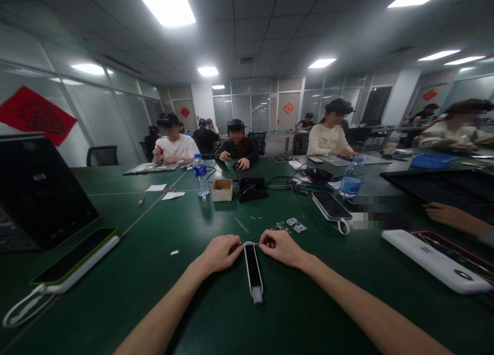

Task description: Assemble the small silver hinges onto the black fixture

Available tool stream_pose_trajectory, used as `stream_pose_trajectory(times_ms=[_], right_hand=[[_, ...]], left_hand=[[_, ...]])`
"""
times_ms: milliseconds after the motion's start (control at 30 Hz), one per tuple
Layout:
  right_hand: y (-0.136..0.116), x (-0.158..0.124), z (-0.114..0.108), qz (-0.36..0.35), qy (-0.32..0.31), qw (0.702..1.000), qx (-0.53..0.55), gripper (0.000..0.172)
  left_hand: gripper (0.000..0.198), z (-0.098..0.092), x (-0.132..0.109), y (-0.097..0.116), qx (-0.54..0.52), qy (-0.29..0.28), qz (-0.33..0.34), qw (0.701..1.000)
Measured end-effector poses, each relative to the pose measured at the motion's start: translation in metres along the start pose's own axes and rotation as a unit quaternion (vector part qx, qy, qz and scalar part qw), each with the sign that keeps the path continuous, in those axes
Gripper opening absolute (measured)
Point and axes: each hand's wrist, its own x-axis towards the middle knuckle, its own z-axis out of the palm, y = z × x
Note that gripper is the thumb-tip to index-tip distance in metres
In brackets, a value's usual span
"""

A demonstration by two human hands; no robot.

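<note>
A slim, long piece with a black middle, a white edge and a grey block at its near end [253,270] lies on the green table in front of me. At its far end, my left hand [221,253] is closed, thumb and fingertips pinched together at the left corner. Opposite it, my right hand [281,246] pinches at the right corner. A thin, small greyish bit shows between the fingertips; its kind is too small to make out. Just beyond my right hand lie several small shiny parts [279,225] and grey flat pieces [296,225].
A cardboard box [222,190], a black device [251,184] and water bottles [200,176] stand farther back. Phones with white power banks [434,260] lie at both sides. A laptop [42,190] stands left. A co-worker's hand [450,216] reaches in at right; others sit opposite.
</note>
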Motion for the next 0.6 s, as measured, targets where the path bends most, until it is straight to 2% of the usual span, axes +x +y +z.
stream_pose_trajectory(times_ms=[400, 600], right_hand=[[0.0079, 0.003, 0.0079, -0.006, 0.019, 0.999, 0.036, 0.01], [0.0082, 0.0019, 0.0061, -0.034, 0.008, 0.999, 0.004, 0.013]], left_hand=[[0.02, 0.0021, 0.0001, -0.0021, 0.009, -0.01, 0.005, 1.0], [0.018, -0.0001, -0.0012, 0.0021, -0.012, -0.014, 0.01, 1.0]])
